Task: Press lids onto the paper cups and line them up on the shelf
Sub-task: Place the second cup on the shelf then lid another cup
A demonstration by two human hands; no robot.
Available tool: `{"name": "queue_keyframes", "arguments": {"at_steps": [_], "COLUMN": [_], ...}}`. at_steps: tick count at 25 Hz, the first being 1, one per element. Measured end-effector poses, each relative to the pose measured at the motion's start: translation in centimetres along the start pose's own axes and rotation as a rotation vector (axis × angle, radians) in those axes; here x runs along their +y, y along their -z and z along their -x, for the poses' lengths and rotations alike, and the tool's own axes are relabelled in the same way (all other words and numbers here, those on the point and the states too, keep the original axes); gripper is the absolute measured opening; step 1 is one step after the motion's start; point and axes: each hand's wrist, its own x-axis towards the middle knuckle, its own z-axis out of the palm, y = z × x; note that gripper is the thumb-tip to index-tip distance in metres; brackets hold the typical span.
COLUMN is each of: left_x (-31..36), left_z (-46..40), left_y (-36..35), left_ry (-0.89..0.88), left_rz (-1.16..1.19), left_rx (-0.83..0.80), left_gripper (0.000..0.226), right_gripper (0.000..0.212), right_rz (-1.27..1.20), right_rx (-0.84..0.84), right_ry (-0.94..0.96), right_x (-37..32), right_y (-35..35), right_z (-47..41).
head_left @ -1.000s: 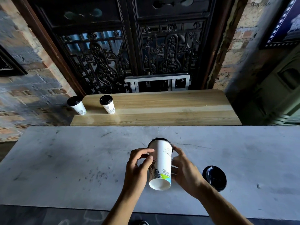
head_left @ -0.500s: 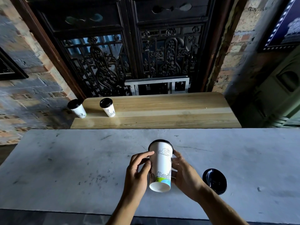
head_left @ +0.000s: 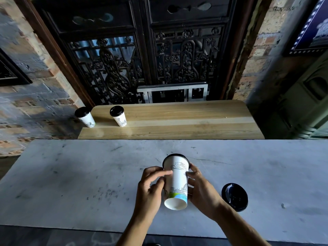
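Note:
A tall white paper cup [head_left: 177, 181] with line drawings is held over the grey table [head_left: 71, 183], tipped so its base faces me and its black-lidded mouth points away. My left hand [head_left: 150, 189] grips its left side and my right hand [head_left: 200, 190] its right side, fingers near the lid rim. A loose black lid [head_left: 234, 196] lies flat on the table to the right. Two lidded cups [head_left: 84, 116] [head_left: 118, 115] stand upright at the left end of the wooden shelf [head_left: 186, 121].
Behind the shelf rises a dark carved wooden screen [head_left: 142, 59] with a small white frame [head_left: 172, 92] at its foot. Brick walls flank both sides. The leftmost cup sits at the shelf's left edge.
The cup has tipped a little more upright between my hands and my fingers have shifted up toward the lid rim. The shelf cups and loose lid stayed put.

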Motion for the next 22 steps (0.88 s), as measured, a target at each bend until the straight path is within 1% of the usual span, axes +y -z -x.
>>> {"name": "queue_keyframes", "arguments": {"at_steps": [4,8,10,13,17,20,22], "left_x": [-0.2,-0.1,0.0,0.0,-0.1,-0.2,-0.2], "left_z": [0.0,-0.1,-0.1,-0.1,-0.3,-0.3,-0.2], "left_y": [-0.1,-0.1,-0.1,-0.1,-0.1,-0.1,-0.1], "left_ry": [0.049,0.113,0.15,0.18,0.208,0.206,0.21], "left_rz": [0.037,0.07,0.103,0.119,0.137,0.145,0.142], "left_rx": [0.016,0.068,0.079,0.073,0.08,0.077,0.074], "left_gripper": [0.055,0.033,0.027,0.041,0.037,0.035,0.04], "right_gripper": [0.04,0.053,0.057,0.051,0.044,0.053,0.056], "right_rz": [-0.017,-0.048,-0.041,-0.046,-0.068,-0.087,-0.083], "right_rx": [-0.002,0.021,0.019,0.028,0.035,0.017,0.009], "right_ry": [0.007,0.026,0.029,0.011,-0.008,0.018,0.011], "right_x": [0.0,0.1,0.0,0.1,0.2,-0.1,-0.4], "right_y": [0.1,0.3,0.2,0.2,-0.1,-0.5,-0.7], "right_z": [-0.1,-0.1,-0.1,-0.2,-0.5,-0.3,-0.1]}}
